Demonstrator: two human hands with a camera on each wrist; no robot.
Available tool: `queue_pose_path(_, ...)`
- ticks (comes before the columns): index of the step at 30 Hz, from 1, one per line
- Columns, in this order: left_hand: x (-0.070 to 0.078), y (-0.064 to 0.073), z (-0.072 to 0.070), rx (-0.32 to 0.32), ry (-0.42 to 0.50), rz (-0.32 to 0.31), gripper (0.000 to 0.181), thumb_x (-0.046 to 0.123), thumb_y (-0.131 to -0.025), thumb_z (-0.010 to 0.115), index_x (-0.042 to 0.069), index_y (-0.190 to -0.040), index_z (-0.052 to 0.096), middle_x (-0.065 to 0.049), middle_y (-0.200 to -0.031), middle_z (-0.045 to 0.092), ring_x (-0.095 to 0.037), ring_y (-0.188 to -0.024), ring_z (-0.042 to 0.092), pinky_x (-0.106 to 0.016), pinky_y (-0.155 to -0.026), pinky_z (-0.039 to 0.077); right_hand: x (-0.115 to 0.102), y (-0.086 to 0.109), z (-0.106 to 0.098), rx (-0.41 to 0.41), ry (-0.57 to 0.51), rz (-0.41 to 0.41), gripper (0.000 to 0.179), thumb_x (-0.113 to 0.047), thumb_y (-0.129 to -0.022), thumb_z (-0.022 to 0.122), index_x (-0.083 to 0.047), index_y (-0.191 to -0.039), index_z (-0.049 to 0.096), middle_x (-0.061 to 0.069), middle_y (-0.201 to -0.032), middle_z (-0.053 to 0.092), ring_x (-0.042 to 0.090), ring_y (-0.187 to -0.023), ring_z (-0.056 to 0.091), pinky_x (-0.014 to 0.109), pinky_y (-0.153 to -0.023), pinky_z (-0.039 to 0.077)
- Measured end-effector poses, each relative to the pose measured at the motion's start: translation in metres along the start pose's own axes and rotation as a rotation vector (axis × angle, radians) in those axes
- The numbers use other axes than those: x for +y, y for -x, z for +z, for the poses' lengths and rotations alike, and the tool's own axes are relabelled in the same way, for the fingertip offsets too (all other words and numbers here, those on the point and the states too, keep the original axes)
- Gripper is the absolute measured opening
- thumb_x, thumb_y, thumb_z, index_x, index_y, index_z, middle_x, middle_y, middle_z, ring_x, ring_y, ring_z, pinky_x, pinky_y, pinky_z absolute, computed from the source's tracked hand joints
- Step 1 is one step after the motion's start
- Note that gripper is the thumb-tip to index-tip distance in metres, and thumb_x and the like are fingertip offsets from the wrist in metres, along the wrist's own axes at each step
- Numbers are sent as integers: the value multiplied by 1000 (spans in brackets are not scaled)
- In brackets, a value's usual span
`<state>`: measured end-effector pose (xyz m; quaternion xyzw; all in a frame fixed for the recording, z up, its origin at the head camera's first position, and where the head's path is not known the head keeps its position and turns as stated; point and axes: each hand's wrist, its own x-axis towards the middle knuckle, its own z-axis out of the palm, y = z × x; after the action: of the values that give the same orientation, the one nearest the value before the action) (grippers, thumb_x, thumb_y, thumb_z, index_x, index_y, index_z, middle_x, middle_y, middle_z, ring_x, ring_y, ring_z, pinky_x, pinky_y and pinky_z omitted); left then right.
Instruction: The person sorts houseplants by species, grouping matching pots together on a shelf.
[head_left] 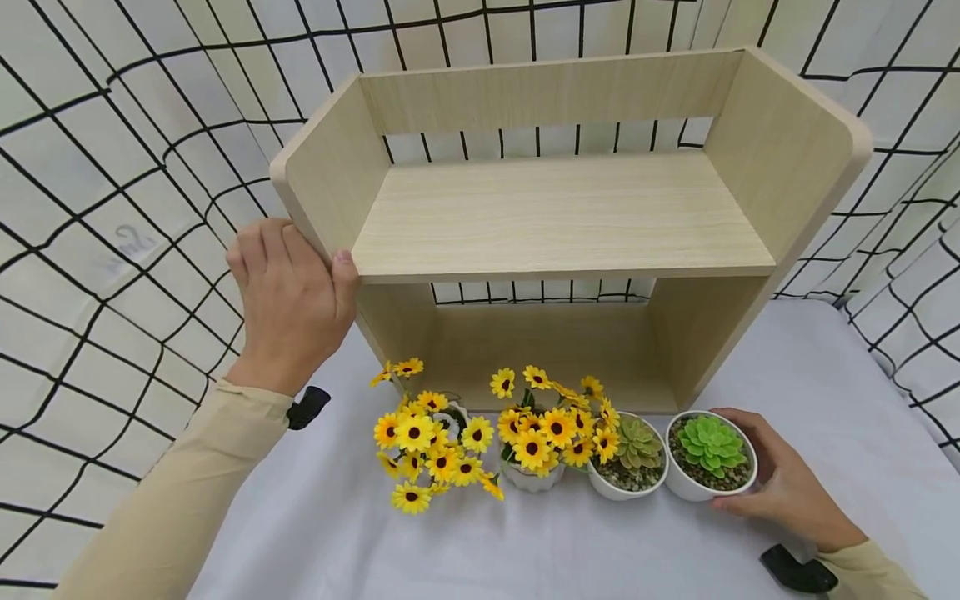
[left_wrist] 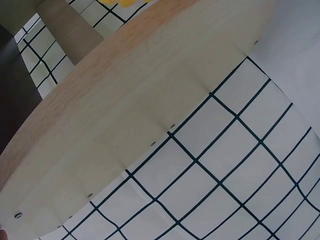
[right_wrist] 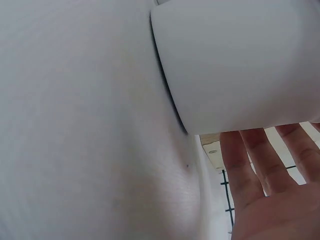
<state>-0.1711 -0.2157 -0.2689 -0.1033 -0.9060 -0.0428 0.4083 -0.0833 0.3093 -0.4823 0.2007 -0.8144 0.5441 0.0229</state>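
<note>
Her left hand (head_left: 288, 304) gripped the wooden shelf unit's (head_left: 562, 217) left panel while her right hand (head_left: 780, 483) cupped the green succulent pot (head_left: 709, 456) just before its lower right corner; lifting it level looked wisest, clear of the neighbouring succulent (head_left: 630, 457).

Four potted plants, one shelf

Two sunflower pots (head_left: 420, 442) (head_left: 543, 437), two succulent pots (head_left: 628, 462) (head_left: 710, 457), one wooden shelf (head_left: 562, 217), two hands (head_left: 288, 304) (head_left: 780, 487).
</note>
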Motion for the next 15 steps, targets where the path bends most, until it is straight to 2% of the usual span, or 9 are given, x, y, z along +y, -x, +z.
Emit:
queue_pose_path(8, 0, 0, 4, 28, 5, -1, 53, 37, -101, 24, -12, -103, 42, -32, -109, 43, -45, -109, 32, -55, -94, 20, -5, 0, 2, -2, 4, 52, 109, 16, -59, 88, -3, -153, 37, -21, -143, 49, -12, -124, 50, 3, -96, 43)
queue_pose_path(15, 0, 0, 6, 48, 25, 2, 52, 36, -101, 25, -12, -105, 43, -33, -110, 43, -45, -108, 32, -55, -94, 20, -3, -1, 2, 3, -145, 9, 105, 25, -60, 81, 4, -152, 34, -12, -145, 51, -8, -125, 54, 7, -95, 48)
